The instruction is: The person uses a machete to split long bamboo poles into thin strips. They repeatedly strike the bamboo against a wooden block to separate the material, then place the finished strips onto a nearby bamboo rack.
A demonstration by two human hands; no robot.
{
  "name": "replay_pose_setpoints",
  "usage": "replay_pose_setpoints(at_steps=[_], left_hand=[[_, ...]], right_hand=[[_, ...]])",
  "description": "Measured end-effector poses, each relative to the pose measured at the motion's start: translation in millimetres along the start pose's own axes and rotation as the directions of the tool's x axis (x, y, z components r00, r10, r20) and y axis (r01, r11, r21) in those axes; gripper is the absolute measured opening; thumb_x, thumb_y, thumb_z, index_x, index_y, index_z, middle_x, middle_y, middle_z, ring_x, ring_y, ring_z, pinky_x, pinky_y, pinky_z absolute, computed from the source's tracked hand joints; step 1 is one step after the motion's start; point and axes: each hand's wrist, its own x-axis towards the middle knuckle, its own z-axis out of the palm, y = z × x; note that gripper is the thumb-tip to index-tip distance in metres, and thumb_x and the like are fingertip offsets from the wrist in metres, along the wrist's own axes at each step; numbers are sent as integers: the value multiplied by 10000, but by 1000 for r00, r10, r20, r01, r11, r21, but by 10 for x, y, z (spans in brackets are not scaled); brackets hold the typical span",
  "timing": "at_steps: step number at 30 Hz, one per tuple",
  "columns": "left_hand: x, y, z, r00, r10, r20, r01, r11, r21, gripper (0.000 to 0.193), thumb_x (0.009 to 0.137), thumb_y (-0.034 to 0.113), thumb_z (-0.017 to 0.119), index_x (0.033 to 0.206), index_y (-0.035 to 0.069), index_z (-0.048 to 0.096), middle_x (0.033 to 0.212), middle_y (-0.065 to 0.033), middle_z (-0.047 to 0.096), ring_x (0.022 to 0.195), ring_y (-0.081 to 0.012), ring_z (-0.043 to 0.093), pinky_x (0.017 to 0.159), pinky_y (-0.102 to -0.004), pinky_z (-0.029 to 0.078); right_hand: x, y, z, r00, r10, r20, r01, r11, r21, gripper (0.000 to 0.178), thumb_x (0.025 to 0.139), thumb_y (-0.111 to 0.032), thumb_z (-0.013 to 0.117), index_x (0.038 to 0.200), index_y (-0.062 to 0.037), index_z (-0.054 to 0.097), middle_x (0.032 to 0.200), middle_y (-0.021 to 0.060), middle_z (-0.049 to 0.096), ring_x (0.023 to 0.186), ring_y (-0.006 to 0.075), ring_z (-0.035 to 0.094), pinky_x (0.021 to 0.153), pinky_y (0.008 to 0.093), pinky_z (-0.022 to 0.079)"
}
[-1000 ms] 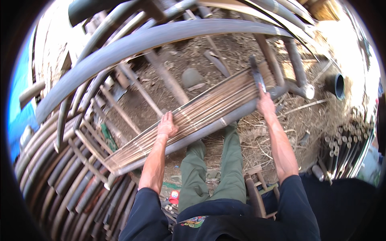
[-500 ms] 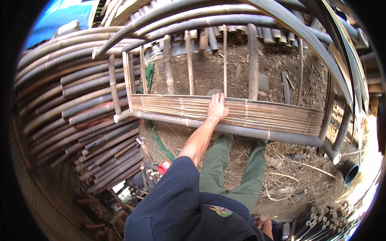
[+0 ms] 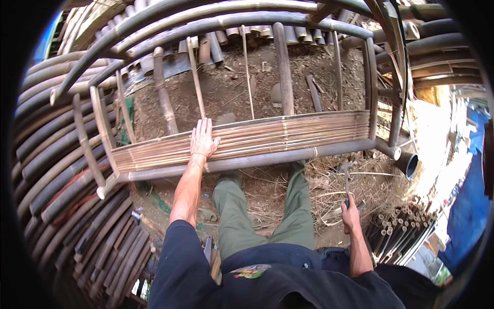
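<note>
My left hand (image 3: 204, 141) lies flat, fingers stretched out, on a panel of split bamboo slats (image 3: 303, 131). The slats run side by side along the near part of a bamboo frame, and my fingertips reach their far edge. A thick grey bamboo pole (image 3: 267, 158) borders the slats on the near side. At the right, my right hand (image 3: 351, 213) is closed round the dark handle of a hammer (image 3: 347, 177). The hammer points away from me, its metal head up, apart from the frame and near its front pole.
Upright bamboo poles (image 3: 284, 72) cross the frame's open part to a curved far rail (image 3: 231, 21). Stacked bamboo (image 3: 98, 242) fills the left. Thin bamboo stalks (image 3: 401, 232) are bundled at lower right, near a dark pipe (image 3: 408, 164). Dry strips (image 3: 329, 206) litter the ground.
The view has swung to the right. My right hand, low and mostly hidden before, now shows raised with the hammer. My left hand remains flat on the slats.
</note>
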Motion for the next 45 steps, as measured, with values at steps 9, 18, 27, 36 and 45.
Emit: replay_pose_setpoints(at_steps=[9,18,27,36,45], left_hand=[[192,-200,123,999,31,26,-30,999,-16,450,909,426,515,1137,49,604,1169,-130,568,1105,-300,527,988,-467,375],[393,-813,396,993,-115,-7,103,914,-392,478,857,532,570,983,71,597,1019,-138,619,1023,-299,537,893,-421,380],[483,-691,30,951,-203,232,246,953,-178,615,899,580,450,1178,49,587,1227,-156,564,1171,-306,476,1023,-479,306],[-94,990,-750,998,68,-9,-67,923,-380,385,870,270,619,1148,5,594,1130,-197,576,1044,-347,559,907,-434,461],[14,4982,-2248,760,533,-372,-643,537,-545,306,887,258,631,1014,-20,651,931,-132,665,850,-203,638,789,-303,510]], right_hand=[[301,-1432,505,913,-305,-270,327,944,43,545,934,-128,527,1445,-80,344,1260,227,542,1126,359,545,959,417,424],[-211,-720,972,986,-137,-96,153,970,187,534,952,-104,509,1458,-84,340,1209,148,561,984,267,564,898,355,449],[-426,-528,633,999,24,-21,-17,951,309,565,950,-104,514,1473,-94,302,1006,105,587,755,196,558,675,323,457],[-1107,469,668,755,650,84,-652,733,193,580,804,-368,701,1221,-3,527,1091,285,628,1058,414,605,889,431,479],[-1663,1545,1387,668,555,496,-744,500,443,295,876,-264,621,782,13,651,654,157,639,555,255,636,496,414,487]])
